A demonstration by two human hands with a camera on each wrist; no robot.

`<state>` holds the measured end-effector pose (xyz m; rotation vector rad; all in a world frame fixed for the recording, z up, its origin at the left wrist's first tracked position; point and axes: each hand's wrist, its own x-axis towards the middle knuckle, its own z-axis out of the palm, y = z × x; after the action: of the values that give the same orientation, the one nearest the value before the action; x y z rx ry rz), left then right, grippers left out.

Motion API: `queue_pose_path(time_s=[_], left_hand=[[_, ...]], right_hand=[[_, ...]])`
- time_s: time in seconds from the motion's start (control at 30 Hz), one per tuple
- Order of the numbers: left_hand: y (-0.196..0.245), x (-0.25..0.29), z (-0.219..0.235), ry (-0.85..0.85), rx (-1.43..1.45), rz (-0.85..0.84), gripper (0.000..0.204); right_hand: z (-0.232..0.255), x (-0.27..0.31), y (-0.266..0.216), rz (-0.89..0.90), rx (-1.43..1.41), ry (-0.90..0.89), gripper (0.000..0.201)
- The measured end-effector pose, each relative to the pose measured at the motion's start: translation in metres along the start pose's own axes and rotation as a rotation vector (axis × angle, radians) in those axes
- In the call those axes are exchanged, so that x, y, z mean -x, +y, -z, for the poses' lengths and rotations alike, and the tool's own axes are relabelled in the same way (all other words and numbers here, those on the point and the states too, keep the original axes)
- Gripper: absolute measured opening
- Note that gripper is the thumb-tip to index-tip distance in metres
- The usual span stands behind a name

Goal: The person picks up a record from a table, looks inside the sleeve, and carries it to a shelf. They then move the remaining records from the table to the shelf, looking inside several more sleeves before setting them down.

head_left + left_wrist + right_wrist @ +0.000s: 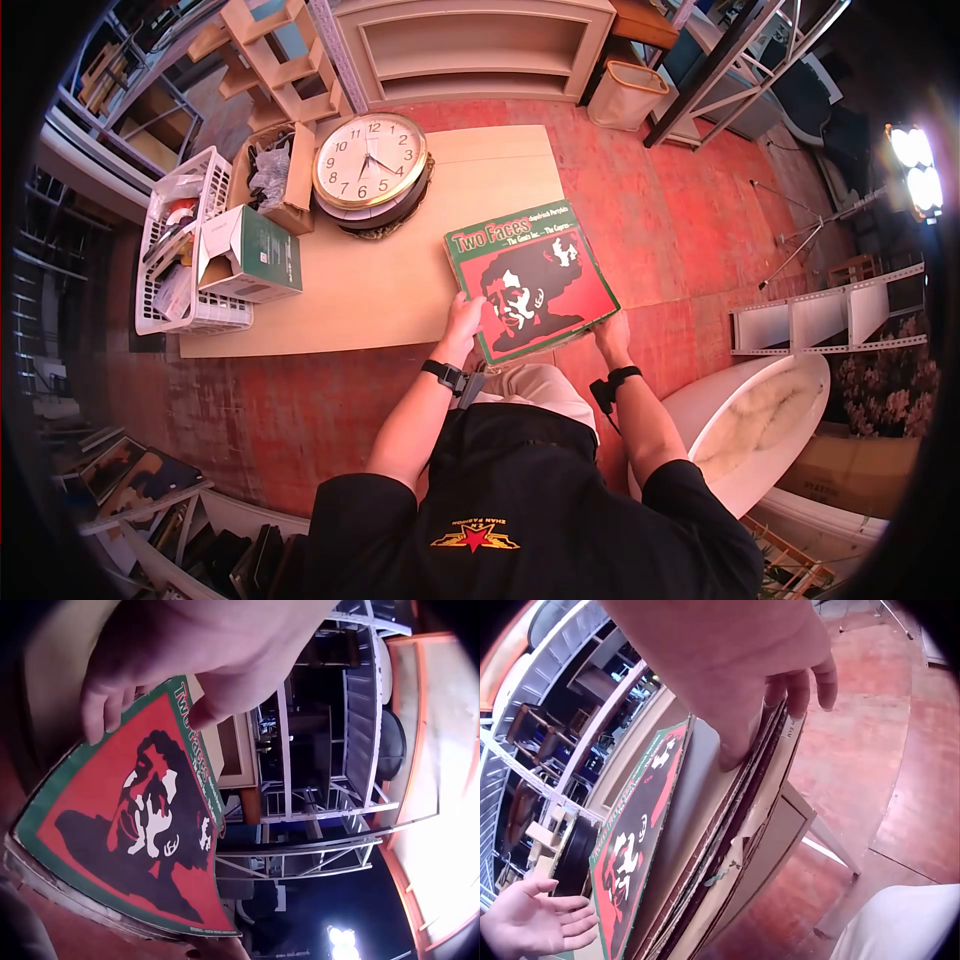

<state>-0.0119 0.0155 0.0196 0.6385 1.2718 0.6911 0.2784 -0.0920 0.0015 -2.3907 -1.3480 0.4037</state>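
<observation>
A stack of record sleeves (731, 847) is held at a tilt over the near right part of the table. Its top sleeve (560, 315) reads "Two Faces", with a dark and white portrait on red inside a green border. My right hand (612, 335) grips the stack's right edge. In the right wrist view, its thumb lies under the raised top sleeve and its fingers are round the outer side; the sleeves' layered, worn edges show. My left hand (463, 318) is at the left edge of the top sleeve, its fingers loosely spread, palm facing up in the right wrist view.
A round wall clock (370, 160) lies on the pale table (480, 160), left of the stack. Further left are a cardboard box (290, 180), a green and white box (265, 255) and a white plastic basket (160, 320). A white oval basin-like piece (690, 410) stands at the right.
</observation>
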Motion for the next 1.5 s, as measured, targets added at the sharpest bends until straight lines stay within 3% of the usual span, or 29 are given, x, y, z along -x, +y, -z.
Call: queue_pose_path(time_s=[0.07,0.13,0.17,0.23,0.33,0.4,0.53,0.6,0.63,0.7,0.77,0.83,0.9,0.97,1.03,1.07,1.1,1.17,1.27,1.33,1.5], left_hand=[[-0.006,-0.009,-0.004,-0.023,0.019,-0.054,0.029],[-0.016,-0.021,-0.007,0.192,-0.153,-0.283,0.027],[-0.021,-0.026,-0.005,0.190,-0.153,-0.282,0.027],[-0.021,-0.031,-0.003,0.108,0.011,-0.146,0.025],[-0.014,-0.025,-0.002,0.068,0.051,-0.117,0.025],[-0.002,-0.013,0.000,0.053,0.038,-0.069,0.027],[0.009,-0.002,0.005,0.040,0.002,0.105,0.037],[0.008,-0.002,0.007,0.000,0.019,0.129,0.040],[0.008,-0.001,0.007,-0.043,0.029,0.155,0.044],[0.013,0.003,0.005,-0.080,0.014,0.159,0.045],[0.014,0.006,0.001,-0.115,-0.001,0.165,0.045],[0.013,0.006,-0.003,-0.174,0.058,0.106,0.040],[0.005,-0.006,-0.002,-0.187,0.038,0.100,0.037],[0.002,-0.011,-0.003,-0.193,0.021,0.091,0.034],[0.003,-0.010,-0.002,-0.264,0.003,0.024,0.030],[-0.002,-0.016,0.000,-0.263,0.006,0.025,0.030],[-0.003,-0.022,0.003,-0.245,-0.045,0.045,0.030],[-0.010,-0.030,0.004,-0.231,-0.097,0.064,0.030],[-0.001,-0.019,0.003,-0.133,-0.101,-0.035,0.033],[-0.006,-0.024,0.006,-0.079,0.018,-0.195,0.039],[0.008,-0.005,0.011,-0.025,-0.017,-0.093,0.040]], right_hand=[[0.000,0.000,-0.004,-0.010,-0.037,0.035,0.032],[0.003,0.001,-0.007,-0.023,-0.075,0.068,0.031],[0.005,0.001,-0.008,-0.034,-0.116,0.048,0.032],[0.007,-0.001,-0.007,-0.045,-0.155,0.028,0.032],[0.015,-0.005,-0.010,0.010,-0.099,-0.051,0.034],[0.022,-0.008,-0.015,-0.061,-0.142,-0.164,0.032],[-0.003,-0.026,0.035,-0.150,-0.079,-0.128,0.028],[0.003,-0.032,0.048,-0.457,-0.588,-0.364,0.024],[0.013,-0.028,0.041,-0.451,-0.582,-0.363,0.024],[0.042,-0.016,0.030,-0.537,-1.010,-0.417,0.022],[0.054,-0.009,0.031,-0.570,-1.083,-0.423,0.025],[0.060,0.000,0.037,-0.568,-1.394,-0.350,0.035],[0.064,0.007,0.050,-0.631,-1.424,-0.324,0.035],[0.087,0.020,0.022,-0.832,-1.618,-0.122,0.038],[0.086,0.018,0.025,-0.834,-1.547,-0.068,0.031],[0.069,0.011,0.059,-0.730,-1.356,-0.138,0.025],[0.066,0.009,0.065,-0.627,-1.167,-0.202,0.019],[0.062,0.005,0.076,-0.616,-1.226,-0.140,0.013],[0.065,0.000,0.072,-0.611,-1.355,-0.049,0.007],[0.066,-0.001,0.070,-0.620,-1.424,-0.021,0.007],[0.069,-0.004,0.061,-0.642,-1.535,0.044,0.008]])
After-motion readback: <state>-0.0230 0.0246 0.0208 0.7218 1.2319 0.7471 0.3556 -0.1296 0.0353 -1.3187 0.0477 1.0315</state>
